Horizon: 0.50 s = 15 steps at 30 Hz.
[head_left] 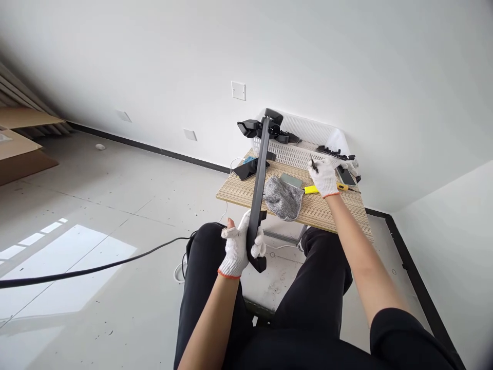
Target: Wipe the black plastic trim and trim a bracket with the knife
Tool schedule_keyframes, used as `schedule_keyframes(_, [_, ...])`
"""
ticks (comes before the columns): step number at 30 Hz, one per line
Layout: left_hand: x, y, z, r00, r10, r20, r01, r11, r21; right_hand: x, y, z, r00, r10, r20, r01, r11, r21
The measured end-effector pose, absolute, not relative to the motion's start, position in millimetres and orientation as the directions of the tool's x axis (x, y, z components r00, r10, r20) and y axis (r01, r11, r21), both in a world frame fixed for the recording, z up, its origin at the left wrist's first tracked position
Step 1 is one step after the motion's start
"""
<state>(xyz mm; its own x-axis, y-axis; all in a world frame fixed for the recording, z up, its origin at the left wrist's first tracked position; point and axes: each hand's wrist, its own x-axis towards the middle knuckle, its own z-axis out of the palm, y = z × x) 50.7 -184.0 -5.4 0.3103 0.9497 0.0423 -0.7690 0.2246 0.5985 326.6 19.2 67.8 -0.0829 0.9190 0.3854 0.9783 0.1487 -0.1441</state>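
Note:
My gloved left hand [239,246] is wrapped round the lower part of a long black plastic bar [259,177], which tilts up over the small table. A clip-like tab sticks out near its lower end. At the table, my gloved right hand [324,179] has its fingers pinched on a small thin dark piece [314,164], too small to name. Below that hand lies a yellow-handled tool [311,190], partly covered by the hand. A grey cloth [284,198] rests at the table's front edge, between the bar and the right hand.
Against the wall, a white plastic basket [296,154] holds several black plastic parts [273,131]. The wood-patterned table [234,192] also bears a black phone [245,169], a grey-green flat block [291,180] and another phone-like device [346,176]. A black cable [115,263] crosses at left; cardboard boxes [23,156] stand beyond.

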Motion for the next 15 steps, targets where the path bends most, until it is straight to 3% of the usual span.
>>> schedule_keyframes(2, [54, -183, -9, 0.331, 0.942, 0.054, -0.796, 0.248, 0.552, 335, 11, 66, 0.007, 0.888, 0.460, 0.939, 0.152, -0.307])
schedule_keyframes(5, [60, -182, -14, 0.358, 0.932, 0.063, -0.822, 0.282, 0.495, 349, 4, 62, 0.281, 0.797, 0.534, 0.770, 0.144, -0.621])
schedule_keyframes(7, [64, -181, -16, 0.371, 0.926, 0.071, -0.818, 0.289, 0.497, 357, 2, 58, 0.480, 0.722, 0.498, 0.614, 0.128, -0.779])
schedule_keyframes(9, [67, -182, -17, 0.381, 0.921, 0.084, -0.809, 0.288, 0.513, 364, 2, 53, 0.665, 0.670, 0.329, 0.330, 0.131, -0.935])
schedule_keyframes(12, [69, -182, -17, 0.393, 0.915, 0.095, -0.795, 0.286, 0.534, 373, 4, 43, 0.741, 0.671, 0.006, -0.100, 0.120, -0.988])
schedule_keyframes(15, [70, -182, -16, 0.390, 0.917, 0.077, -0.779, 0.284, 0.559, 379, 4, 34, 0.707, 0.700, -0.098, -0.201, 0.067, -0.977])
